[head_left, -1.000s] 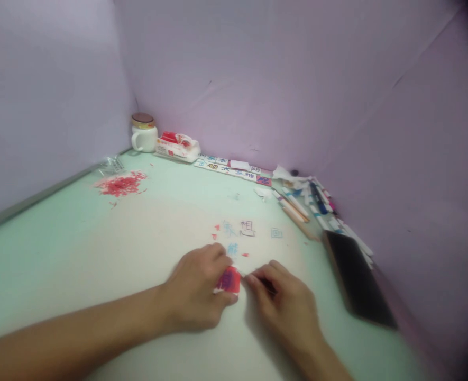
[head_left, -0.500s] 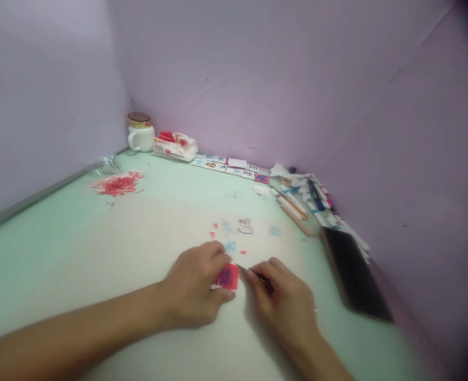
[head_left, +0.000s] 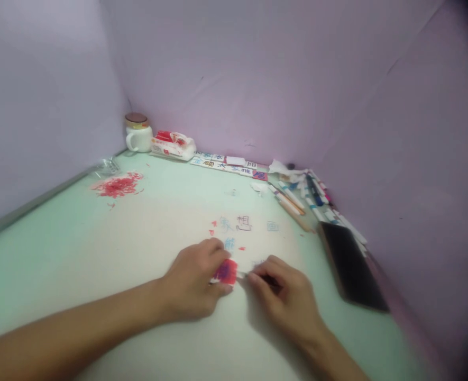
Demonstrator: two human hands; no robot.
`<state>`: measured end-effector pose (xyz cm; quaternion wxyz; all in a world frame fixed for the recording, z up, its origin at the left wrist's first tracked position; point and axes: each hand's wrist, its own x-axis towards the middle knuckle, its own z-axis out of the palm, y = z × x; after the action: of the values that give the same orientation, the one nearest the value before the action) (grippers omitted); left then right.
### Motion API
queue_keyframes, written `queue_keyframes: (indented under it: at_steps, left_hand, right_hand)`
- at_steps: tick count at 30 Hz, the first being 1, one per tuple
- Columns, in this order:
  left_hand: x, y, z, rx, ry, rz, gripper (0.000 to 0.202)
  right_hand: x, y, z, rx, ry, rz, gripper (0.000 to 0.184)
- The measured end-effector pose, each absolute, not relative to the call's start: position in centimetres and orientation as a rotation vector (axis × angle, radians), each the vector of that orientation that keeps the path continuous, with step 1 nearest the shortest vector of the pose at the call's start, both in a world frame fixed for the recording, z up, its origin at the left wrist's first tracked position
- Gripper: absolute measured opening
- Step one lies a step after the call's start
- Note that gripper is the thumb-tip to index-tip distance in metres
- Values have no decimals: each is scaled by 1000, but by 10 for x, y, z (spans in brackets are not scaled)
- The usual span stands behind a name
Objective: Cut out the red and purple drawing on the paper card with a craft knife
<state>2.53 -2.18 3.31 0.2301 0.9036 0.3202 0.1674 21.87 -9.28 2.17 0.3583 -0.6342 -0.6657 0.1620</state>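
Pale green table [head_left: 59,254], walled on three sides by lilac panels. Far corner: white mug [head_left: 137,138] with a brown lid, a red-and-white packet [head_left: 173,145] just beside it. Row of printed character tiles [head_left: 229,165] along the back edge. Heap of pens and markers [head_left: 305,196] at the right edge, a dark phone [head_left: 350,264] lying near them. Pile of red shavings [head_left: 118,185] on the left. Small cut-out characters [head_left: 237,225] and red scraps mid-table.
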Motion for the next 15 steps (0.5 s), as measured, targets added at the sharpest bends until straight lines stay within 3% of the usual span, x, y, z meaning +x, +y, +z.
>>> queue_keyframes:
  at_steps: [9,15]
  left_hand:
    - [25,-20,38,2480,864,418,27]
    - [24,-16,37,2521,717,404,26]
  right_hand:
    - [217,-90,19,-1560,-1684,329,10]
    - [215,-87,17,-1524,-1906,181,24]
